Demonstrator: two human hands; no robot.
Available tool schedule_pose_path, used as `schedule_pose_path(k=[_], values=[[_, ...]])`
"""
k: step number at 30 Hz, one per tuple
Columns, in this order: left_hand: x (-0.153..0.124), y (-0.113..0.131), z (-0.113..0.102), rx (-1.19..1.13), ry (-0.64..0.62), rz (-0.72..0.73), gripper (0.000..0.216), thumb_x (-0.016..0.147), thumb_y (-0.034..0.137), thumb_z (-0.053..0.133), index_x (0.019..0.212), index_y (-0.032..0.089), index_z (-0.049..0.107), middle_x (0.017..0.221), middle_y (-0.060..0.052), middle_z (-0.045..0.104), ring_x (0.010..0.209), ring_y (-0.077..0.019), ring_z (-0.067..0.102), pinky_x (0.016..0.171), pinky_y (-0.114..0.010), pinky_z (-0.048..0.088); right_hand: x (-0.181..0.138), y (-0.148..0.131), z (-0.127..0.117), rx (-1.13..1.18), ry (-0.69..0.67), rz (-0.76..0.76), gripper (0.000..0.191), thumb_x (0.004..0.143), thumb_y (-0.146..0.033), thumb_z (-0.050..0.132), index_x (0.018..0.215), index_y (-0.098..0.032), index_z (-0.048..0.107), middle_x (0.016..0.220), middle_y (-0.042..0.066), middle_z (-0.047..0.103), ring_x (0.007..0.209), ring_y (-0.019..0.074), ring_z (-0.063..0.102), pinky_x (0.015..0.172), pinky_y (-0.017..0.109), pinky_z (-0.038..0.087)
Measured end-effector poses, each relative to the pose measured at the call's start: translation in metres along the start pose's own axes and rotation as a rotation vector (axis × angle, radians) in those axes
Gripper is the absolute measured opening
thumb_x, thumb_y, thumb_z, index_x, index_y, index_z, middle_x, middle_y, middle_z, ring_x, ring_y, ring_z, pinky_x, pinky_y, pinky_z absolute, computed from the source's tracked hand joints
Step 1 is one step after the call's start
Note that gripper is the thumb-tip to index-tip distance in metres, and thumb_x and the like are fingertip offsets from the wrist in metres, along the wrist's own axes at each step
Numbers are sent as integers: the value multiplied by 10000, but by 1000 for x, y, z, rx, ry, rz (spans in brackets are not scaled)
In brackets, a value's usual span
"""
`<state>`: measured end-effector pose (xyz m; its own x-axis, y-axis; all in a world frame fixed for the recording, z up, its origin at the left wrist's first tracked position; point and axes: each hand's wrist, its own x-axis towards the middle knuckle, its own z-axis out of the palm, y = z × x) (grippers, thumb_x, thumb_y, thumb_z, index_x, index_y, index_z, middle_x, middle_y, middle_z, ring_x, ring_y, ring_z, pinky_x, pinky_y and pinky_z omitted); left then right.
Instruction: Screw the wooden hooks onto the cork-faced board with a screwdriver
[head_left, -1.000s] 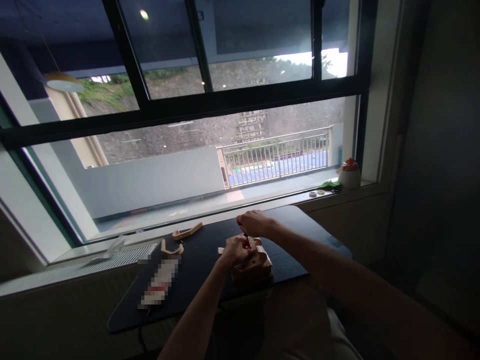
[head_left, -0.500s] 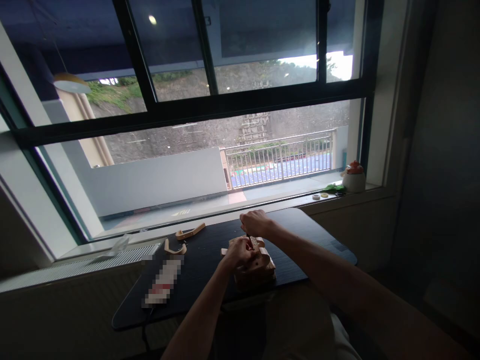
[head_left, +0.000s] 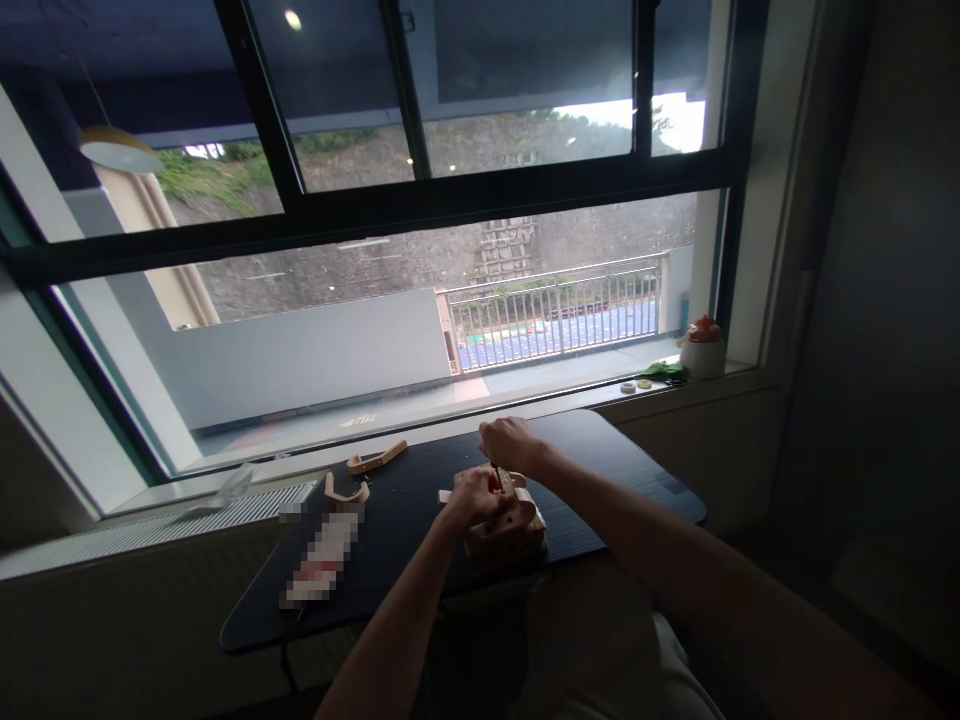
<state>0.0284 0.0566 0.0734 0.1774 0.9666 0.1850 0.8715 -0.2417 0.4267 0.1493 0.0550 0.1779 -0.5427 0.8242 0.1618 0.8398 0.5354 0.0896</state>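
Note:
A wooden assembly (head_left: 506, 548) with rounded side parts and small dark holes sits near the front edge of the dark table. My left hand (head_left: 472, 500) is closed on its upper left part, with the fingertips close to the tool's lower end. Above it my right hand (head_left: 510, 442) makes a fist around what looks like a screwdriver (head_left: 496, 472). Only its short dark shaft shows, pointing down toward my left fingers. The handle is hidden in the fist, and the tip's contact point cannot be made out.
On the black table (head_left: 405, 550), two bent wooden pieces, one farther back (head_left: 377, 458) and one nearer (head_left: 346, 490), lie to the left beside a blurred-out item (head_left: 322, 562). Behind are a radiator (head_left: 247, 505), a clear plastic bag (head_left: 229, 490), and a sill with a red-topped white jar (head_left: 703, 350).
The whole view has shifted slightly, with the scene sitting a little higher and farther left. Both hands keep nearly the same pose on the assembly and the tool.

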Motion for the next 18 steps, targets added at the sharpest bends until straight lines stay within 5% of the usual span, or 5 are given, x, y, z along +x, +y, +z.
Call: schedule_pose_path(k=[12, 18], values=[[5, -6, 4, 28, -3, -6, 184, 651, 340, 653, 710, 167, 633, 717, -17, 649, 654, -153, 572, 573, -229, 362, -7, -3, -17, -16, 33, -126, 211, 845, -231, 524, 1014, -163, 631, 934, 106, 689, 871, 219, 640, 687, 287, 467], [4, -4, 4, 9, -12, -15, 219, 662, 343, 654, 766, 151, 641, 765, -29, 661, 662, -145, 573, 553, -214, 361, -2, -1, -7, 6, 5, -63, 264, 893, -320, 497, 1069, -145, 585, 1024, 79, 627, 901, 177, 603, 768, 346, 491]])
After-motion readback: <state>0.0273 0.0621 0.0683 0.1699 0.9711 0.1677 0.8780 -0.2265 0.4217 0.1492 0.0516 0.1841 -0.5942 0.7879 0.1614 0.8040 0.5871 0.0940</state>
